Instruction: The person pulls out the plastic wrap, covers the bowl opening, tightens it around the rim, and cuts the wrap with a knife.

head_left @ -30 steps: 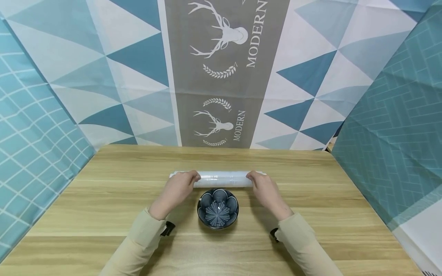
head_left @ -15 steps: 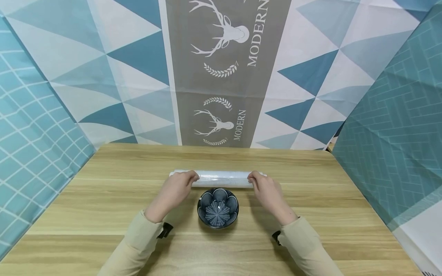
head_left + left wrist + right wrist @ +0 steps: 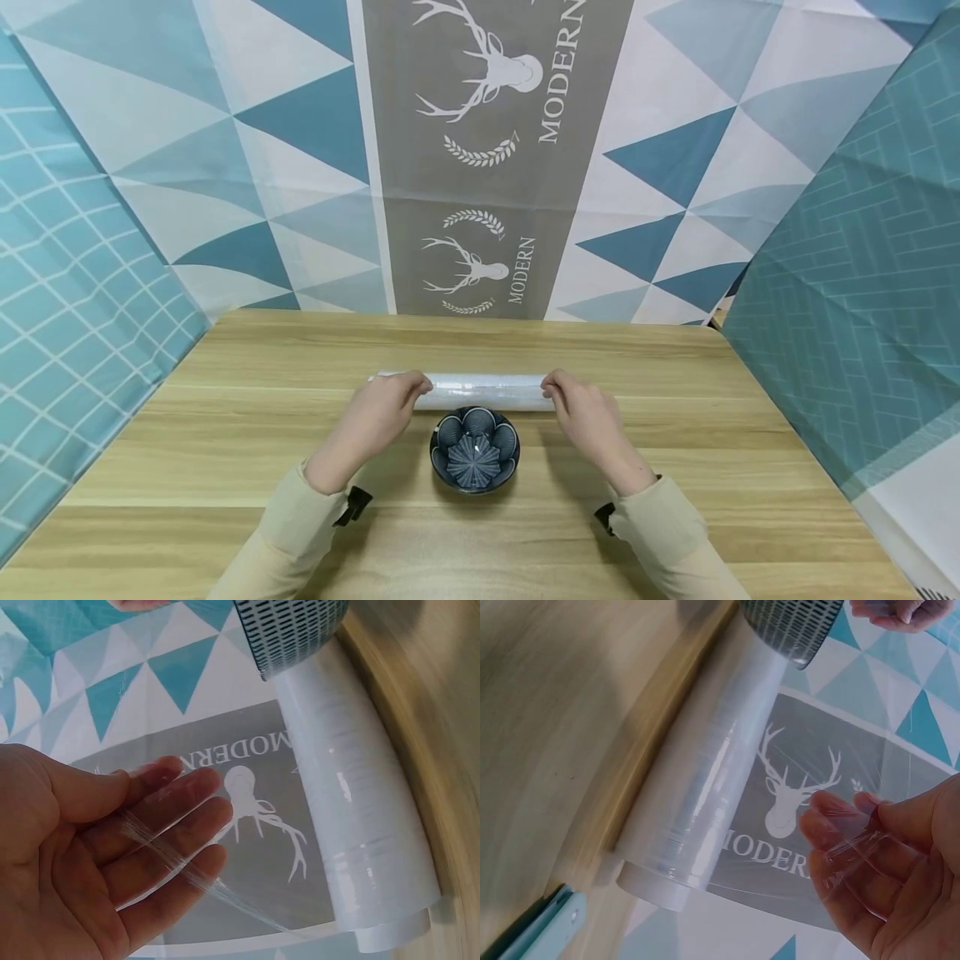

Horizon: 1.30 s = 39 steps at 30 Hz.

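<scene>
A roll of plastic wrap (image 3: pixel 483 392) lies crosswise on the table, just behind a dark blue patterned bowl (image 3: pixel 475 450). My left hand (image 3: pixel 382 408) stands at the roll's left part, and my right hand (image 3: pixel 588 417) mirrors it at the right. In the left wrist view, a clear film (image 3: pixel 244 901) stretches from the roll to the left thumb and index finger, which pinch it. The right wrist view has the right thumb and fingers pinching the film's other side (image 3: pixel 847 844), bunched into creases. Between the hands, the bowl's ribbed outer side (image 3: pixel 795 630) overlaps the roll.
The wooden table (image 3: pixel 480 550) reaches to a patterned cloth backdrop (image 3: pixel 465 167) behind the roll. Blue cloth walls stand at left (image 3: pixel 75 292) and right (image 3: pixel 847 292). At the right wrist view's lower left is a pale teal and dark object (image 3: pixel 551 926).
The hands have drifted slightly apart, the right fingertips a little to the right, and both forearms have swung outward. The pinches persist; the roll and the bowl stay in place.
</scene>
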### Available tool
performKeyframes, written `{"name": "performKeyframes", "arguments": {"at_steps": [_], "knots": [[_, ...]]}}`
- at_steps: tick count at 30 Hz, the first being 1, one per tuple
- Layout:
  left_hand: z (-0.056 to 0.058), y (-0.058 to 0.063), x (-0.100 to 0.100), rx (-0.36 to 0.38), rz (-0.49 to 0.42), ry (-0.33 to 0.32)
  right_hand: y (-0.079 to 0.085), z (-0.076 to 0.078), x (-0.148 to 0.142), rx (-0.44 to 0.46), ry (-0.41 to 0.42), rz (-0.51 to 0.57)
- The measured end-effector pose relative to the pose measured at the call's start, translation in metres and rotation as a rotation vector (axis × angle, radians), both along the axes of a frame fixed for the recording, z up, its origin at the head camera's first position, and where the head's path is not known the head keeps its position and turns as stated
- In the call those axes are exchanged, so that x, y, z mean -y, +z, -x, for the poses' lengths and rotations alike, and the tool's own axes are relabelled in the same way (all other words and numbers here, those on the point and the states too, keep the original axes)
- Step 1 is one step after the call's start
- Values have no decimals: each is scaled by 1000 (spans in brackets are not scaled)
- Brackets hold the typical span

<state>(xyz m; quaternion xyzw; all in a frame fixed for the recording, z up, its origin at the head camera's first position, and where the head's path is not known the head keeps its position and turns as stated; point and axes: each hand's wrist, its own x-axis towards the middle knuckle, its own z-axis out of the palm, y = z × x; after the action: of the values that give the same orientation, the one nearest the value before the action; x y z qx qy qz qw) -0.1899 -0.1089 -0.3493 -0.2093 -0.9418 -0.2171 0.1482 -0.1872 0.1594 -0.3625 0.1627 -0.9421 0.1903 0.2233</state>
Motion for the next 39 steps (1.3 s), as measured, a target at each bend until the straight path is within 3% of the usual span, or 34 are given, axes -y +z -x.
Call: {"name": "performKeyframes", "arguments": {"at_steps": [7, 14, 27, 39], "knots": [[-9, 5, 2, -37, -4, -4, 6, -6, 0, -48, 14, -6], [-13, 9, 2, -56, -7, -3, 11, -11, -1, -30, 12, 9], [-21, 17, -2, -156, -6, -27, 19, -18, -3, -63, 16, 14], [-30, 23, -1, -159, 11, -6, 28, -29, -4, -82, 9, 13]]}}
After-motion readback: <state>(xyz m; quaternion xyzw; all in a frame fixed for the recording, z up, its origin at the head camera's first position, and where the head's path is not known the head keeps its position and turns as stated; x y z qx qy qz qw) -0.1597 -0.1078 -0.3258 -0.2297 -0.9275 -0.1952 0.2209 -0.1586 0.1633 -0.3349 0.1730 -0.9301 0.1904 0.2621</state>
